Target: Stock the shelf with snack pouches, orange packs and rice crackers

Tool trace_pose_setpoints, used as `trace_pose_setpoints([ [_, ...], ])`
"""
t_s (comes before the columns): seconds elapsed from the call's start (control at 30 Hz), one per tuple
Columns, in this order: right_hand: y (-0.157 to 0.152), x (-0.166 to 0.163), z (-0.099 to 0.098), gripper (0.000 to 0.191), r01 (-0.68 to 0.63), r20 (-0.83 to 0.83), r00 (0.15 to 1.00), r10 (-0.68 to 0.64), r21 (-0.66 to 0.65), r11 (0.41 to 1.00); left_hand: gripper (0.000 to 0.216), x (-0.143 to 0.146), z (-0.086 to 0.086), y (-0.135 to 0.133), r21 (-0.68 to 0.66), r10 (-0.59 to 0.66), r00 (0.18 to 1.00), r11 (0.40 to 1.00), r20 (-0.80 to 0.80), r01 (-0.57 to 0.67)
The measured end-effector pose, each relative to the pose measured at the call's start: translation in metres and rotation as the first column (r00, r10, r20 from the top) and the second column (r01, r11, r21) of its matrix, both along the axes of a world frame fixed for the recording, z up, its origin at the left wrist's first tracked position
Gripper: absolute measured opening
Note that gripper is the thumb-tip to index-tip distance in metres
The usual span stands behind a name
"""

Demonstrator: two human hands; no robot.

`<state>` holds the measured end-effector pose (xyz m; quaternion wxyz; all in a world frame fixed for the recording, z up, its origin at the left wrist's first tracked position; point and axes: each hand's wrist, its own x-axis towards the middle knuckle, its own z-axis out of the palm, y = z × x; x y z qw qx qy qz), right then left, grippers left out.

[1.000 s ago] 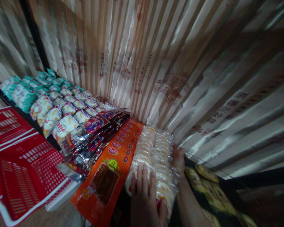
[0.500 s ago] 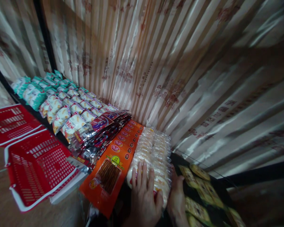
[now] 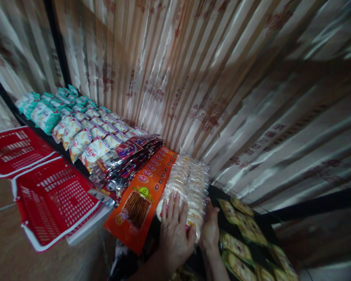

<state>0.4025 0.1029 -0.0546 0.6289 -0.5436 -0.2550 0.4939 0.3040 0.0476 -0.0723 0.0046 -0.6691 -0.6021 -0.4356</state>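
A row of clear-wrapped pale round cracker packs (image 3: 187, 181) runs back along the dark shelf toward the striped wall. My left hand (image 3: 173, 230) lies flat on the nearest pack, fingers spread, thumb toward the right. My right hand (image 3: 210, 230) presses against the right side of the same front pack, fingers curled along its edge. Left of the crackers lies a row of orange snack packets (image 3: 143, 191).
Silver-red foil packs (image 3: 125, 158), white striped snack bags (image 3: 87, 136) and teal bags (image 3: 43, 111) fill the shelf to the left. Yellow-green packets (image 3: 241, 234) lie on the right. Red plastic baskets (image 3: 51, 199) stand at lower left. A striped curtain wall (image 3: 193, 78) backs the shelf.
My right hand has slid from far along the cracker row back to the front pack. Both hands now sit together at the near end. The view has pulled back a little.
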Motion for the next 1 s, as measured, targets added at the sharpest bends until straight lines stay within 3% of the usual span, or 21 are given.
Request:
trace_pose_setpoints([
  [0.2,-0.001,0.005,-0.002,0.070,-0.013,0.045,0.999,0.012,0.025,1.000,0.067,0.000,0.002,-0.005,0.006,-0.009,1.000,1.000,-0.019,0.009],
  [0.33,-0.001,0.005,-0.001,0.071,-0.003,0.051,0.999,0.002,0.024,1.000,0.064,-0.008,0.018,-0.016,0.035,0.000,0.999,0.999,-0.035,0.001],
  [0.43,-0.001,0.004,0.000,0.070,0.019,0.051,0.999,-0.020,0.036,0.999,0.055,-0.030,0.033,-0.013,0.034,-0.005,0.998,0.999,-0.063,0.007],
  [0.53,-0.002,0.004,0.001,0.068,0.034,0.018,0.999,-0.035,0.028,0.999,0.046,-0.067,0.039,0.009,-0.077,0.081,0.992,0.993,-0.101,-0.089],
  [0.73,-0.001,0.008,-0.001,0.069,0.004,-0.002,1.000,-0.004,-0.001,1.000,0.049,-0.121,0.020,0.064,-0.351,0.006,0.960,0.930,-0.278,-0.107],
  [0.87,0.001,0.011,-0.003,0.063,0.017,-0.021,1.000,-0.018,-0.048,0.999,0.046,-0.125,0.008,0.073,-0.391,-0.089,0.952,0.920,-0.292,-0.033],
  [1.0,0.001,0.011,-0.003,0.065,0.044,-0.006,0.999,-0.044,-0.078,0.996,0.045,-0.124,0.009,0.071,-0.403,-0.134,0.955,0.915,-0.263,0.017],
])
